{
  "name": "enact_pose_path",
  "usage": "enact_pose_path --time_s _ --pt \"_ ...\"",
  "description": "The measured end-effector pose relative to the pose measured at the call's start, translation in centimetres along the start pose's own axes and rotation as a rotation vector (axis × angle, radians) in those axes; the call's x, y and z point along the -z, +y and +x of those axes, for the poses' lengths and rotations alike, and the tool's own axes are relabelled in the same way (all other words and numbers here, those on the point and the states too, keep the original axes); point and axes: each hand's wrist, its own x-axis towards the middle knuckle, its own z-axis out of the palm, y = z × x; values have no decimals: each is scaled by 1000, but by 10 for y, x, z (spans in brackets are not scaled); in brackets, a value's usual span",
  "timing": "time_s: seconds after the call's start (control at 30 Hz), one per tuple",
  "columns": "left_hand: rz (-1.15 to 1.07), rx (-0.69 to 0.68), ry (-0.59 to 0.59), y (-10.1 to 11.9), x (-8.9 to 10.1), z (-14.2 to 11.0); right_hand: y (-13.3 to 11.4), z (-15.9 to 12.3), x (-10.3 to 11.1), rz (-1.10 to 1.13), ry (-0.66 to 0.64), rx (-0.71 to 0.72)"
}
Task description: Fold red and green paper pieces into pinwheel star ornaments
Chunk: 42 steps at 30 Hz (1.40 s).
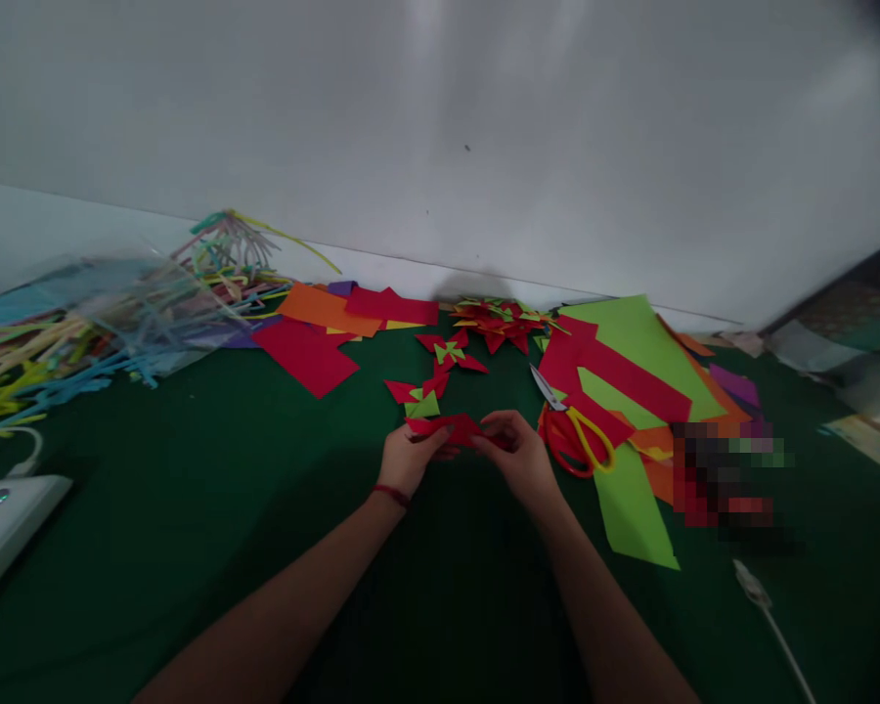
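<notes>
Forearms (293, 601), bottom; left hand (407, 462), right hand (522, 455), fingers (496, 451) pinched on red paper (461, 426), centre; uneven tugging might tear it.

Single head-worn view, forward and downward; both hands (406, 465) (517, 452) near; pale wall (440, 127) beyond

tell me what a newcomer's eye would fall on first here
Likely the red paper held by the left hand and right hand, near the centre. Beyond it sits a red-and-green pile of pointed paper shapes; red-and-yellow scissors lie to the right.
</notes>
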Motion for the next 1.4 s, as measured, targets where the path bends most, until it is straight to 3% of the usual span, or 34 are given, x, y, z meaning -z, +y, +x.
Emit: enact_pose_path --time_s 0.23,0.43,0.53,0.83,1.07,1.17,1.4 --pt "-26 33 -12 1 -1 2 1 2 -1 116 37 -159" --pt "-51 33 -110 5 -1 -1 8 7 6 341 154 -206" --pt "-55 35 -127 6 -1 -3 11 7 6 410 148 -215" --pt "13 6 -123 9 5 0 14 6 9 305 56 -211" --pt "204 6 -262 16 13 -2 7 6 14 263 -69 -169" --pt "270 -26 -242 16 16 -2 7 6 13 264 -66 -151" --pt "297 111 -343 18 14 -7 4 7 10 134 -13 -47"
